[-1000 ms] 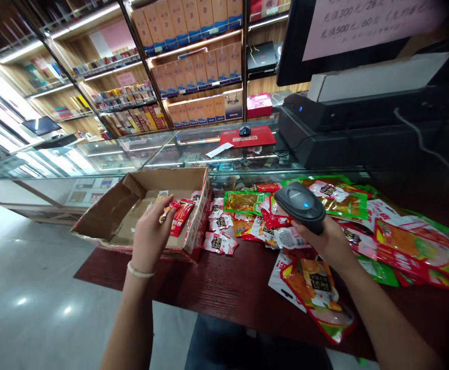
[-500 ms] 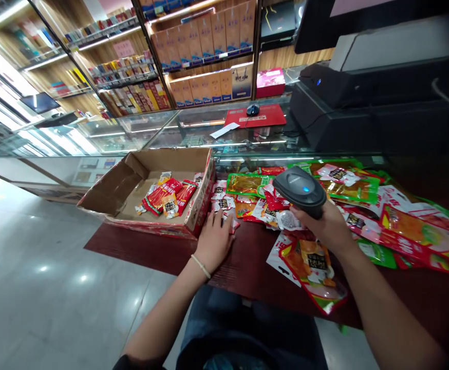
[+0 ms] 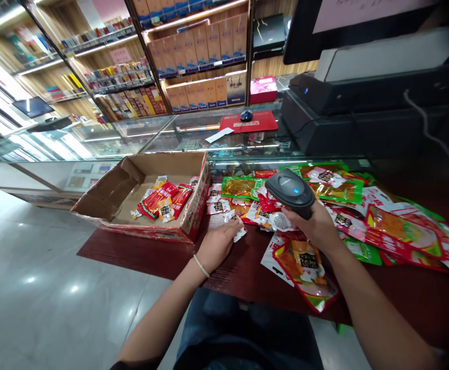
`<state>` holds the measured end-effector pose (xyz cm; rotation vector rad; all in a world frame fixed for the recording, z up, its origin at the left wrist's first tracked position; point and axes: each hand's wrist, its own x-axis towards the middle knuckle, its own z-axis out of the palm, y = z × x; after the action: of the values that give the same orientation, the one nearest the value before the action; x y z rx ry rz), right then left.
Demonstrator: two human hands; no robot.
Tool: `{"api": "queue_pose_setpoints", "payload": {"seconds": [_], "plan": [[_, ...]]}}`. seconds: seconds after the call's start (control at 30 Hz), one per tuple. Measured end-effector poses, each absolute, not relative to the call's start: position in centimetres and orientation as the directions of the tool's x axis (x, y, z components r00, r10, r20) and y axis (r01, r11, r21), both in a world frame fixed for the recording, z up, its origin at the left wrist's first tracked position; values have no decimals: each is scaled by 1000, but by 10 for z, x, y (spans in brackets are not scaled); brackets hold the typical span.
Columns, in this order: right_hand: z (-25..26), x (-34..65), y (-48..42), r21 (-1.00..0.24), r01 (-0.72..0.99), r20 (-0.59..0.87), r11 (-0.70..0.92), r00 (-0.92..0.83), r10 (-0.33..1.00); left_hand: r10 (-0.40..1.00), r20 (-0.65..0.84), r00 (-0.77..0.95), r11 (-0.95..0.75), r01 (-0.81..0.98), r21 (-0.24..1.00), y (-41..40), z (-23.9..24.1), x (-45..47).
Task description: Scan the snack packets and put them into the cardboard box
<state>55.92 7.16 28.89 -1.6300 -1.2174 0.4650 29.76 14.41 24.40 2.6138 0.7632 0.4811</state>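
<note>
My right hand grips a black barcode scanner with a blue light, held above a heap of snack packets on the dark red table. My left hand rests on the table just right of an open cardboard box, its fingers pinched on a small white-and-red snack packet. Inside the box lie several red packets. An orange and red pouch lies below my right wrist.
A glass display counter runs behind the table, with a red mouse pad and mouse on it. A black register and printer stand at the right. Shelves of boxed goods fill the back wall. Shiny tiled floor lies to the left.
My left hand left the box, moved right to the small packets beside it and closed on one. The scanner hand has shifted only slightly.
</note>
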Motion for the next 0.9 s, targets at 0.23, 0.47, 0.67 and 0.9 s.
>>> {"api": "queue_pose_setpoints", "payload": {"seconds": [0.23, 0.47, 0.67, 0.9], "plan": [[285, 563, 71, -893, 449, 234, 21, 425, 874, 647, 128, 752, -578, 373, 726, 167, 273, 323], [282, 568, 70, -864, 497, 332, 81, 442, 833, 929, 120, 351, -40, -226, 973, 196, 296, 369], [283, 572, 67, -842, 537, 361, 50, 491, 793, 925, -18, 378, 285, -665, 690, 227, 300, 404], [284, 568, 68, -852, 520, 291, 67, 363, 885, 968, -47, 248, 214, -708, 673, 238, 262, 416]]}}
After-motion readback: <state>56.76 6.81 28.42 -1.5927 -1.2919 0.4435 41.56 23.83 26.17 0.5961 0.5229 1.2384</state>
